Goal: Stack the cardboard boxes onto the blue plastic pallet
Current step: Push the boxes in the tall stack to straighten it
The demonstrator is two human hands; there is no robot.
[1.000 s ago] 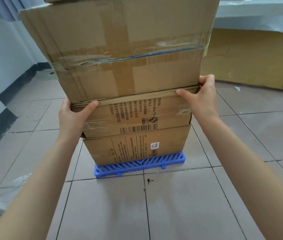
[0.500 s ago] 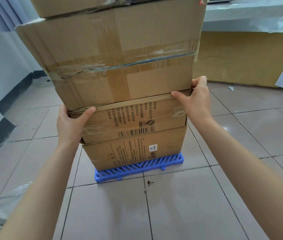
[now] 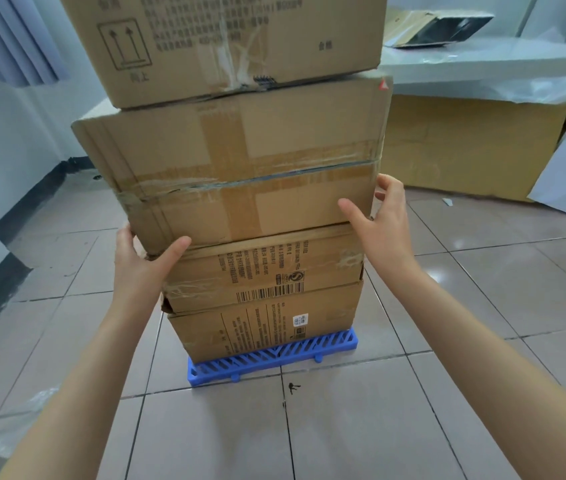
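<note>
A blue plastic pallet (image 3: 274,356) lies on the tiled floor with several cardboard boxes stacked on it. The bottom box (image 3: 264,329) carries a printed box with a barcode (image 3: 264,271). On that sits a large taped box (image 3: 240,174), and a top box with arrow marks (image 3: 240,39) reaches out of frame. My left hand (image 3: 139,268) grips the taped box's lower left corner, thumb on the front seam. My right hand (image 3: 382,230) hovers with fingers spread beside the lower right corner, just off the cardboard.
A big cardboard box (image 3: 465,150) stands at the back right under a white table (image 3: 482,64), with a white sheet (image 3: 565,181) leaning on it. A wall with dark skirting (image 3: 7,223) runs along the left. Plastic film (image 3: 4,434) lies on the floor at lower left.
My right hand has let go of the stack's right corner and spread its fingers. My left hand stays on the left corner. The view has tilted up, showing the top box.
</note>
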